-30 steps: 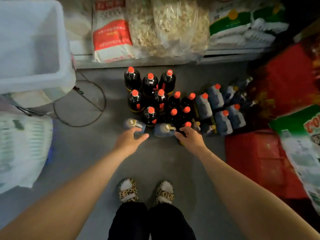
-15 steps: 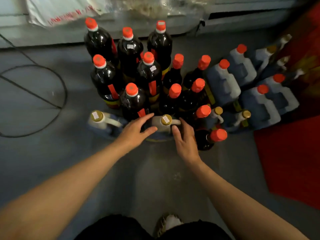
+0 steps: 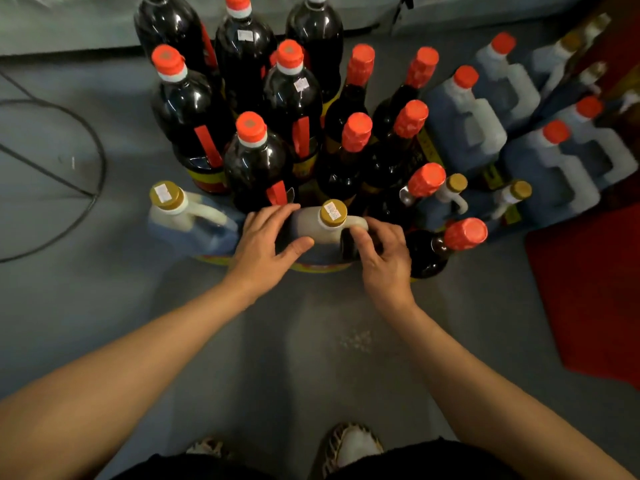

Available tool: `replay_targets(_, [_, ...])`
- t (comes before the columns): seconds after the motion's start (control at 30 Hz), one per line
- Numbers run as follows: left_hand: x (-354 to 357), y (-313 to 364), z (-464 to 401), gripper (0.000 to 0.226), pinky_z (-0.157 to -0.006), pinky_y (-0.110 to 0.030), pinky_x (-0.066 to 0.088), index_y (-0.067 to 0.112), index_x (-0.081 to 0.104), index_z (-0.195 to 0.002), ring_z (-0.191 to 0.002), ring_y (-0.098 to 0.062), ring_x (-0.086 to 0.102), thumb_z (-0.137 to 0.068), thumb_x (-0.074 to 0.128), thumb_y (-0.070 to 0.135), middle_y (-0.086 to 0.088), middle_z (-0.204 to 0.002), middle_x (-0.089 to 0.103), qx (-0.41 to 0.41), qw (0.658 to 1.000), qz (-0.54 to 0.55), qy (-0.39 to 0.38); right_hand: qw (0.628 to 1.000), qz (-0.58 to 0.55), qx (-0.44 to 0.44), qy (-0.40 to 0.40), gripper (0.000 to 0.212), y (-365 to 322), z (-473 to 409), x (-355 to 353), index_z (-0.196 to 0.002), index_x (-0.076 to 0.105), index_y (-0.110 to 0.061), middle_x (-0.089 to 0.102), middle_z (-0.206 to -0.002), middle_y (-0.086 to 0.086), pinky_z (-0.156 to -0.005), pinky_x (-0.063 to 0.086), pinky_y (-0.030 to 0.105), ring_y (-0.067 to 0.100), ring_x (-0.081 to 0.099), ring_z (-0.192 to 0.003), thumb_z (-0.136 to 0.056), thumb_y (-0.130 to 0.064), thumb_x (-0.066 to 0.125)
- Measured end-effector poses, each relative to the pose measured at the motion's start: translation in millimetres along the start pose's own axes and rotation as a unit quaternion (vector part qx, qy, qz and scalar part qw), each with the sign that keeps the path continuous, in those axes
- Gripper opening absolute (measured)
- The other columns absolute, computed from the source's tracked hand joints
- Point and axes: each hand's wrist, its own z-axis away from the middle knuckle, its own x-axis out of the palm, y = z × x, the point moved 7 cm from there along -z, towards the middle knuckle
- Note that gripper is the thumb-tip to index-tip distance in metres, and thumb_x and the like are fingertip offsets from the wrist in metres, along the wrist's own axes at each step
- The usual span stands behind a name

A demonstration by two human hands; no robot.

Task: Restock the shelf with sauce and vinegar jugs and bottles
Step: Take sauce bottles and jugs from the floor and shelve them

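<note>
Sauce and vinegar stock stands on the grey floor in front of me. A gold-capped jug (image 3: 311,227) with a handle stands at the near edge of the cluster. My left hand (image 3: 266,242) grips its left shoulder, fingers behind and thumb in front. My right hand (image 3: 381,252) grips the jug's handle side with curled fingers. A second gold-capped jug (image 3: 187,221) stands just to the left. Behind them are several tall dark bottles with orange caps (image 3: 256,161). Several pale handled jugs with orange caps (image 3: 467,116) stand at the right.
A red mat (image 3: 588,289) lies on the floor at the right. A black cable loop (image 3: 97,168) lies at the left. The base of a shelf (image 3: 69,29) runs along the top. My leopard-print slippers (image 3: 353,441) are below my hands.
I have bent closer to the bottles. Both hands have closed in on the central gold-capped jug, the left moving onto its shoulder and the right onto its handle.
</note>
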Motion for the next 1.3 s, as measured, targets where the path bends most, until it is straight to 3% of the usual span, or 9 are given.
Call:
replay_targets(0.13, [-5, -1, 15, 0.073, -0.099, -0.031, 0.035, 0.014, 0.055, -0.138, -0.118, -0.025, 0.046, -0.086, 0.048, 0.064, -0.003, -0.132, 0.056, 0.015, 0.999, -0.002, 0.042, 0.999, -0.02, -0.01, -0.027, 0.013, 5, 2, 3, -0.106, 0.068, -0.035, 0.057, -0.109, -0.006, -0.079, 0.041, 0.004, -0.01, 0.055, -0.096, -0.093, -0.037, 0.068])
replay_targets(0.27, [5, -7, 21, 0.072, -0.108, -0.038, 0.037, 0.023, 0.051, -0.141, -0.127, -0.02, 0.043, -0.082, 0.053, 0.065, -0.001, -0.137, 0.051, -0.022, 0.997, 0.066, 0.019, 0.999, -0.01, -0.037, -0.039, 0.021, 11, 4, 4, -0.109, 0.07, -0.028, 0.061, -0.113, -0.001, -0.084, 0.04, 0.004, -0.009, 0.055, -0.102, -0.092, -0.04, 0.065])
replay_targets(0.43, [22, -22, 23, 0.078, -0.111, -0.043, 0.042, 0.044, 0.04, -0.141, -0.133, -0.013, 0.045, -0.071, 0.068, 0.065, 0.002, -0.144, 0.044, -0.073, 0.972, 0.218, -0.045, 0.991, -0.063, -0.039, -0.115, 0.052, 25, 9, 24, -0.138, 0.055, -0.009, 0.055, -0.142, 0.009, -0.114, 0.04, 0.035, 0.017, 0.049, -0.136, -0.091, -0.028, 0.063])
replay_targets(0.57, [29, -30, 21, 0.088, -0.112, -0.045, 0.042, 0.05, 0.037, -0.137, -0.137, -0.011, 0.044, -0.061, 0.082, 0.055, 0.007, -0.148, 0.043, -0.103, 0.945, 0.297, -0.09, 0.97, -0.11, -0.004, -0.217, 0.08, 41, 14, 30, -0.155, 0.03, -0.019, 0.042, -0.154, -0.006, -0.109, 0.043, 0.025, 0.007, 0.04, -0.143, -0.087, -0.019, 0.072])
replay_targets(0.7, [34, -35, 21, 0.097, -0.111, -0.041, 0.043, 0.053, 0.035, -0.139, -0.134, -0.002, 0.046, -0.058, 0.088, 0.047, 0.026, -0.14, 0.043, -0.115, 0.937, 0.313, -0.106, 0.967, -0.094, 0.034, -0.236, 0.097, 54, 13, 34, -0.158, 0.02, -0.019, 0.039, -0.157, 0.001, -0.115, 0.041, 0.044, 0.014, 0.04, -0.144, -0.083, -0.022, 0.08])
replay_targets(0.83, [34, -35, 21, 0.097, -0.111, -0.043, 0.044, 0.046, 0.035, -0.144, -0.131, -0.003, 0.048, -0.064, 0.089, 0.034, 0.028, -0.136, 0.044, -0.123, 0.931, 0.325, -0.113, 0.965, -0.084, 0.022, -0.246, 0.094, 53, 10, 34, -0.157, 0.022, -0.014, 0.042, -0.155, 0.004, -0.117, 0.036, 0.05, 0.017, 0.04, -0.144, -0.083, -0.017, 0.08])
replay_targets(1.03, [28, -31, 21, 0.093, -0.107, -0.044, 0.048, 0.036, 0.037, -0.147, -0.129, -0.014, 0.052, -0.066, 0.083, 0.04, 0.015, -0.135, 0.05, -0.115, 0.942, 0.294, -0.109, 0.97, -0.076, 0.01, -0.232, 0.086, 46, 2, 31, -0.151, 0.035, -0.011, 0.051, -0.147, 0.007, -0.114, 0.04, 0.05, 0.02, 0.047, -0.139, -0.08, -0.016, 0.084])
replay_targets(1.13, [24, -33, 21, 0.092, -0.107, -0.034, 0.046, 0.039, 0.038, -0.145, -0.126, -0.007, 0.051, -0.064, 0.081, 0.051, 0.028, -0.128, 0.051, -0.123, 0.951, 0.266, -0.097, 0.969, -0.094, 0.013, -0.228, 0.079, 43, 1, 30, -0.147, 0.042, -0.015, 0.058, -0.141, 0.003, -0.109, 0.047, 0.046, 0.018, 0.053, -0.133, -0.08, -0.018, 0.084])
replay_targets(1.3, [21, -39, 20, 0.097, -0.099, -0.026, 0.047, 0.041, 0.043, -0.143, -0.118, -0.003, 0.057, -0.058, 0.074, 0.076, 0.022, -0.121, 0.06, -0.173, 0.957, 0.22, -0.069, 0.967, -0.156, 0.054, -0.195, 0.062, 41, 3, 32, -0.136, 0.057, -0.018, 0.071, -0.124, -0.002, -0.092, 0.057, 0.031, 0.014, 0.066, -0.116, -0.08, -0.028, 0.083])
